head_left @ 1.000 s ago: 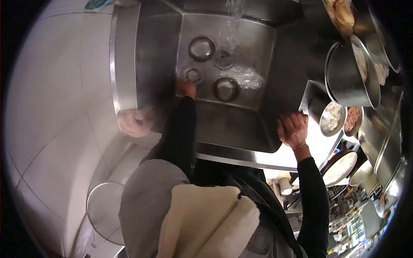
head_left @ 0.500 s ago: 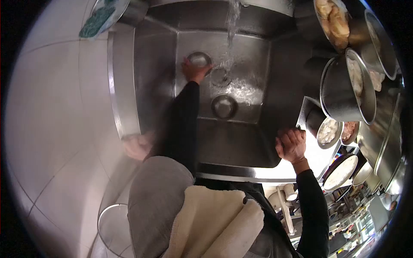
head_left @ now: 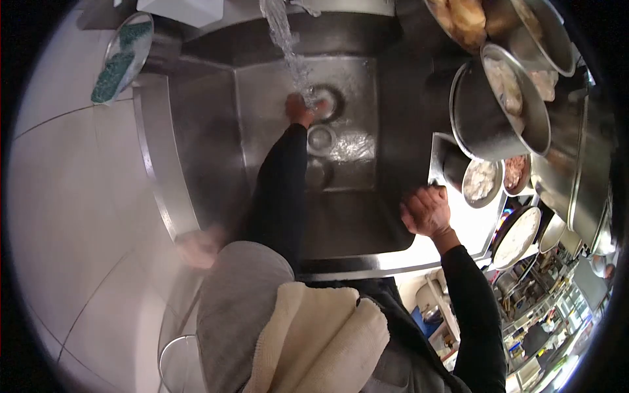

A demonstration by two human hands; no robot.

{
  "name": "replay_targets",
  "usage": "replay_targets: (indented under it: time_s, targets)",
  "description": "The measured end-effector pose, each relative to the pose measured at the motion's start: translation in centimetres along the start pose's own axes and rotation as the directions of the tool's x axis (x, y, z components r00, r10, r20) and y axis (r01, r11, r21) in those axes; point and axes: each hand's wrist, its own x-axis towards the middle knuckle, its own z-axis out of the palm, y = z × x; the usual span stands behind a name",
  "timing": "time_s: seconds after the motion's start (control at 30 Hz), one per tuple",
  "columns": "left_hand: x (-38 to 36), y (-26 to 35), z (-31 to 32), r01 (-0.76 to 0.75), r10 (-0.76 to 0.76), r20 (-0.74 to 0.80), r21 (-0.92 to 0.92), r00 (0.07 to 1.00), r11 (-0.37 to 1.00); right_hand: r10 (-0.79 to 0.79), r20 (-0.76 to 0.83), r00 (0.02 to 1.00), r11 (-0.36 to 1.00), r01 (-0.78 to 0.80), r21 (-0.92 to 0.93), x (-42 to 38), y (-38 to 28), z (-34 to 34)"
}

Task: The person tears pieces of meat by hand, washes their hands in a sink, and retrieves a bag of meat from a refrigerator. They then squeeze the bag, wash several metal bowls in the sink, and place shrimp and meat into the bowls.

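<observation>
Inside the steel sink (head_left: 268, 72), my left hand (head_left: 301, 110) grips the rim of a small round metal bowl (head_left: 329, 100). The bowl sits under the stream of water (head_left: 282, 33), and the splash blurs my fingers. Nearer to me are the round drain (head_left: 321, 139) and a second round metal bowl (head_left: 319, 173), dim on the sink floor. My right hand (head_left: 427, 211) is a loose fist at the sink's right front corner, nothing showing in it. A blurred hand (head_left: 198, 249), apart from these two, shows at the sink's left edge.
On the right stand a large metal pot (head_left: 468, 105) with pale food, a bowl of white pieces (head_left: 479, 180), a bowl of reddish pieces (head_left: 516, 171) and a pan (head_left: 517, 239). Green scouring pads (head_left: 114, 75) lie in a dish at back left. White tiles (head_left: 72, 196) line the left.
My left hand has moved the metal bowl to the right, under the running water. The view has shifted, and my right hand keeps its place by the sink corner.
</observation>
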Motion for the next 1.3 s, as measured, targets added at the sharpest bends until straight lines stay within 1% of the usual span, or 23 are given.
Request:
replay_targets:
  time_s: [0.03,0.1,0.17,0.2,0.23,0.3,0.33,0.4,0.47,0.57,0.6,0.63,0.67,0.7,0.8,0.83,0.87,0.93,1.0,1.2,1.23,1.27,1.3]
  targets:
    - [1.3,-1.9,4.4,-0.006,0.001,-0.016,-0.304,1.0,0.953,0.002,0.013,1.0,1.0,-0.002,0.019,0.0,0.0,0.0]
    - [-0.2,-2.8,7.3,-0.01,-0.016,-0.04,-0.578,0.999,0.816,-0.003,0.023,1.0,0.999,0.002,0.044,-0.1,-0.1,0.1]
    - [-7.7,-1.1,5.5,-0.378,0.371,-0.073,-0.234,0.926,0.896,0.009,-0.018,1.0,0.999,-0.008,0.045,0.1,-0.1,0.2]
    - [-10.1,-1.2,4.8,-0.546,0.545,-0.029,-0.048,0.838,0.837,0.015,-0.039,0.999,0.999,-0.013,0.048,0.2,-0.3,0.3]
    - [-10.8,-2.4,5.3,-0.542,0.541,-0.03,-0.044,0.84,0.839,0.013,-0.041,0.999,0.999,-0.01,0.053,0.3,-0.3,0.2]
    - [-11.2,-5.5,6.8,-0.616,0.641,-0.063,0.22,0.765,0.756,0.031,-0.007,0.999,0.997,-0.031,0.065,0.1,-0.3,0.0]
    - [-10.7,-5.9,6.5,-0.617,0.641,-0.062,0.219,0.765,0.756,0.032,-0.006,0.999,0.997,-0.031,0.064,0.1,-0.2,0.0]
    - [-8.6,-6.1,5.5,-0.457,0.472,-0.14,0.123,0.871,0.881,0.037,-0.019,0.999,0.998,-0.036,0.054,0.1,-0.2,0.2]
    - [-6.5,-4.9,4.9,-0.536,0.567,-0.28,0.186,0.775,0.824,0.034,-0.008,0.999,0.998,-0.034,0.056,0.4,-0.3,0.0]
    - [-3.5,-0.9,6.7,-0.466,0.462,-0.332,0.073,0.822,0.882,0.041,0.006,0.999,0.998,-0.041,0.053,0.2,-0.5,-0.1]
    - [-3.4,1.8,5.0,-0.262,0.262,-0.058,-0.003,0.963,0.965,0.043,0.009,0.999,0.998,-0.043,0.048,0.3,-0.4,-0.1]
    - [-2.2,3.0,5.2,-0.033,0.035,0.229,-0.017,0.973,0.999,0.037,0.005,0.999,0.999,-0.037,0.039,0.4,-0.2,0.1]
    - [-1.5,3.7,5.6,-0.037,0.042,0.225,-0.028,0.973,0.999,0.017,-0.031,0.999,0.999,-0.016,0.035,0.3,0.1,0.5]
    - [-1.7,3.9,6.5,-0.082,0.087,0.086,-0.07,0.992,0.994,0.001,-0.058,0.998,0.999,0.001,0.037,-0.1,0.1,0.6]
    - [-5.3,5.6,3.6,0.01,0.001,0.055,-0.201,0.998,0.98,0.02,-0.01,1.0,0.998,-0.02,0.054,-0.5,0.2,0.5]
    - [-4.2,3.9,4.7,-0.165,0.168,0.066,-0.047,0.984,0.985,0.023,-0.027,0.999,0.998,-0.021,0.053,-0.2,0.0,0.3]
    - [-4.1,3.2,4.6,-0.115,0.119,0.013,-0.153,0.993,0.982,0.022,-0.035,0.999,0.999,-0.02,0.051,0.0,-0.1,0.2]
    - [-4.1,2.1,4.3,0.05,-0.074,-0.018,-0.579,0.997,0.814,0.032,-0.038,0.999,0.998,-0.03,0.05,0.2,-0.3,0.1]
    - [-4.5,1.8,4.1,0.119,-0.13,0.046,-0.764,0.99,0.634,0.009,-0.074,0.997,0.999,-0.005,0.053,0.2,-0.3,0.3]
    - [-8.6,6.6,-2.9,0.36,-0.109,0.367,-0.734,0.924,0.576,0.006,-0.02,1.0,0.999,-0.005,0.032,0.2,-0.3,-0.2]
    - [-5.0,3.6,0.7,0.099,0.048,0.146,-0.845,0.988,0.526,0.007,-0.025,1.0,1.0,-0.007,0.024,0.3,-0.6,-0.5]
    - [-3.5,2.3,0.3,0.077,0.052,0.123,-0.848,0.991,0.525,-0.006,-0.044,0.999,1.0,0.007,0.019,0.3,-0.7,-0.7]
    - [-2.4,1.0,-1.5,-0.239,0.276,0.01,-0.471,0.961,0.849,0.0,-0.047,0.999,1.0,0.0,0.016,0.3,-0.6,-0.7]
